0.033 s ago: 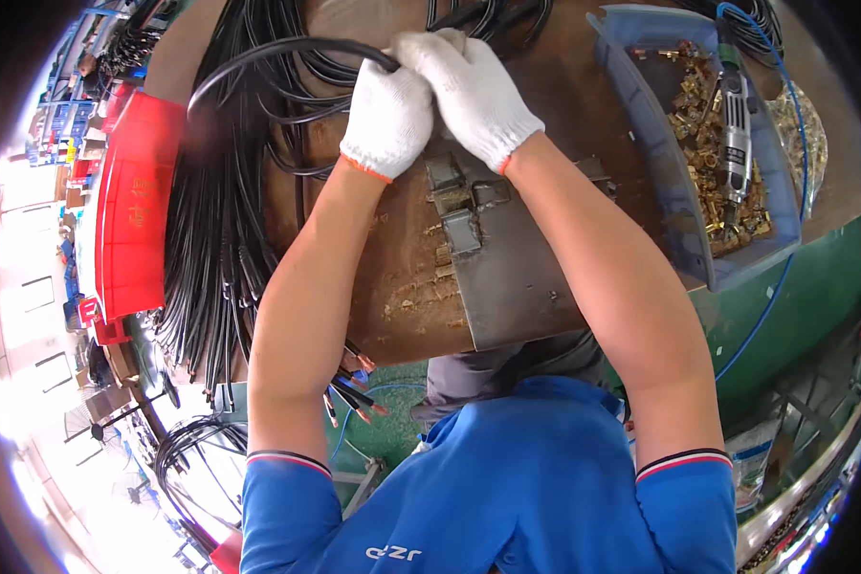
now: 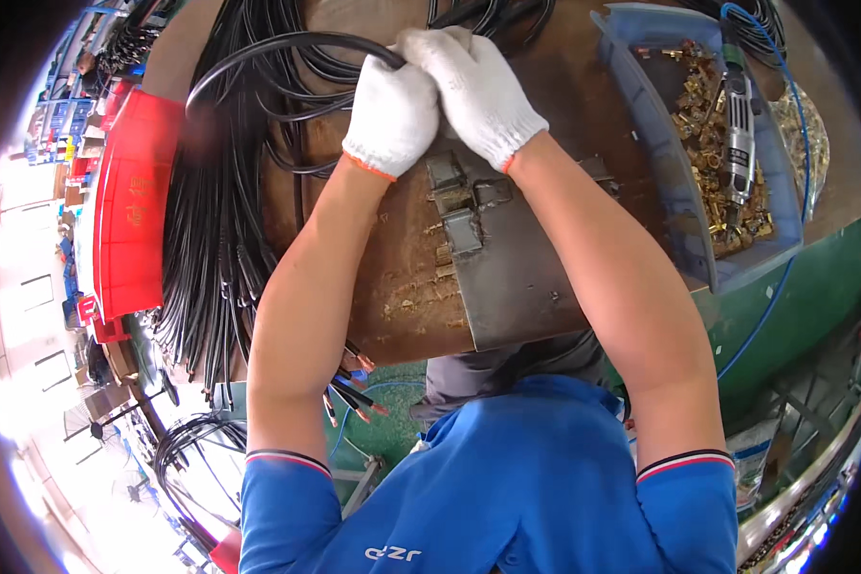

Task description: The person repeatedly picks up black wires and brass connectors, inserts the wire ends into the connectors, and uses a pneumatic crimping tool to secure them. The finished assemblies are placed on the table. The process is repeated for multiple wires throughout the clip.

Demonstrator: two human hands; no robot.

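White knit gloves cover both hands, which meet over the far part of the workbench. My left hand [image 2: 392, 115] is closed round a thick black cable [image 2: 287, 40] that arcs away to the left. Pressed against it, my right hand [image 2: 464, 81] has its fingers curled over the spot where the cable disappears. What lies inside the right fingers is hidden. Below the hands, small metal blocks [image 2: 462, 231] sit on the edge of a dark metal plate [image 2: 517, 297].
A large bundle of black cables [image 2: 220, 210] lies left, beside a red bin [image 2: 136, 210]. At right, a blue bin [image 2: 655, 163] holds brass fittings [image 2: 703, 143], with an air tool [image 2: 739, 134] on top and its blue hose [image 2: 784, 277] hanging past the workbench [image 2: 402, 306].
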